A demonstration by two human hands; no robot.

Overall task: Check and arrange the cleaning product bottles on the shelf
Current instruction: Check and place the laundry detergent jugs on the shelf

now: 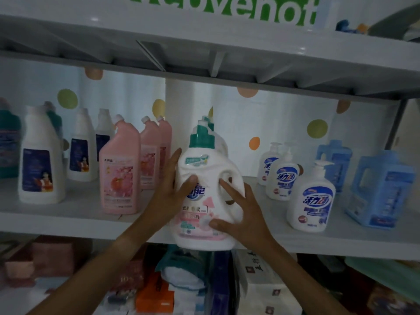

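Observation:
A large white detergent jug [204, 169] with a green cap and a pink label stands at the front edge of the white shelf [75, 221]. My left hand [172, 192] grips its left side, thumb across the front label. My right hand [241, 210] holds its right side by the handle, fingers spread over the front. A second jug of the same kind stands right behind it, mostly hidden. Pink bottles [120, 171] stand in a row to the left. White pump bottles [311, 198] with blue labels stand to the right.
White bottles with dark labels [41, 164] stand at far left. Blue jugs [381, 189] stand at far right. The upper shelf [204, 55] hangs low overhead. Boxes and packets [159, 292] fill the shelf below.

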